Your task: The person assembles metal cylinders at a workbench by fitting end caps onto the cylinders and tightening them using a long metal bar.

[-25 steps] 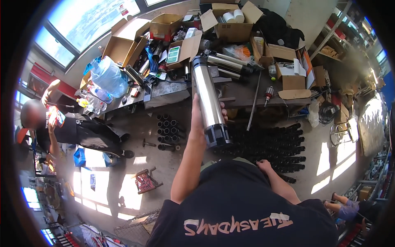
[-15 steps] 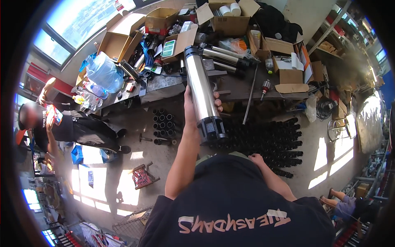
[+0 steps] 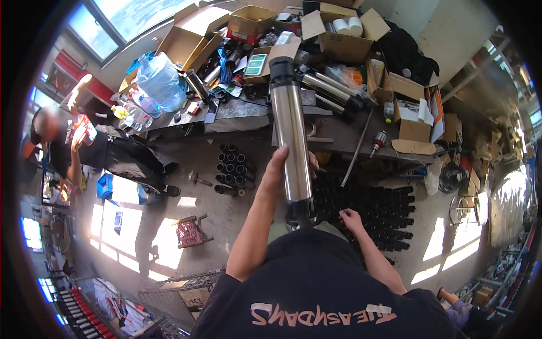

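Note:
My left hand [image 3: 277, 169] is closed around a long polished steel cylinder with black end fittings [image 3: 291, 124], shaped like a submersible pump. It is held slantwise before my body, its top end overlapping the workbench [image 3: 243, 125] in view and its lower black end close to my shirt. Fingertips show on the cylinder's right side. Lower right, my right hand [image 3: 352, 219] is off the cylinder, its fingers loosely curled, with nothing visible in them. Beside that hand, rows of black fittings [image 3: 384, 212] stand on the floor.
On the bench are cardboard boxes [image 3: 344, 42], more steel cylinders [image 3: 330, 85], a large clear water jug [image 3: 161, 85] and a metal rod [image 3: 357, 148]. Black rings [image 3: 231, 164] and a small stool [image 3: 192, 231] are on the floor. Another person [image 3: 93, 138] stands left, holding a colourful packet.
The cylinder has come nearer my body and stands more upright, my left hand still around it. My right hand has moved up slightly from my waist. The view has shifted.

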A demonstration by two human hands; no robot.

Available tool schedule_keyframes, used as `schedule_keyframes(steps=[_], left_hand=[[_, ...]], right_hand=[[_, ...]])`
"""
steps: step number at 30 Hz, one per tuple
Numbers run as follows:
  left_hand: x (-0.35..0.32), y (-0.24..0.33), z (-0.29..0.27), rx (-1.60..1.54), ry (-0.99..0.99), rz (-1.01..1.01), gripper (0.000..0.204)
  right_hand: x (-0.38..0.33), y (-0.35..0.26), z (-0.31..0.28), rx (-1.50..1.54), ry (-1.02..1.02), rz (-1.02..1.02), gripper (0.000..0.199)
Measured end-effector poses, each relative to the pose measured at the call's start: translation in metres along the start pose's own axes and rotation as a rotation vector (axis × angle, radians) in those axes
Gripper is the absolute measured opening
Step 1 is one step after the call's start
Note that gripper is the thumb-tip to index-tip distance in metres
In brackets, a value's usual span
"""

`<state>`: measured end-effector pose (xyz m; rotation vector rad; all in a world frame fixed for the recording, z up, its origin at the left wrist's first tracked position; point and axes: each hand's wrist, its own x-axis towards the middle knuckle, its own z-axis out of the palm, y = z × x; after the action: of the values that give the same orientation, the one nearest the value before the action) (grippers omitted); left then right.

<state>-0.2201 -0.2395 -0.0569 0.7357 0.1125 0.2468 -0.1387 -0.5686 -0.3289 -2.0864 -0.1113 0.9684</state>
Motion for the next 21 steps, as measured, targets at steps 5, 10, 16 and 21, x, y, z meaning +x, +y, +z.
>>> schedule_keyframes(steps=[5, 10, 16, 21], left_hand=[[-0.02, -0.003, -0.038, 0.486, 0.242, -0.157, 0.061], [-0.084, -0.068, -0.127, 0.993, 0.197, -0.116, 0.058], [-0.148, -0.145, -0.3, 1.602, 0.293, -0.387, 0.079], [-0.166, -0.145, -0.539, 1.552, 0.813, -0.819, 0.066]], right_hand=[[-0.051, -0.214, -0.009, 0.221, -0.041, -0.455, 0.029], [-0.093, -0.34, 0.032, -0.195, -0.204, -0.764, 0.063], [0.008, -0.238, 0.203, -0.868, -0.416, -0.461, 0.05], [0.132, -0.102, 0.373, -0.866, -0.298, -0.15, 0.057]])
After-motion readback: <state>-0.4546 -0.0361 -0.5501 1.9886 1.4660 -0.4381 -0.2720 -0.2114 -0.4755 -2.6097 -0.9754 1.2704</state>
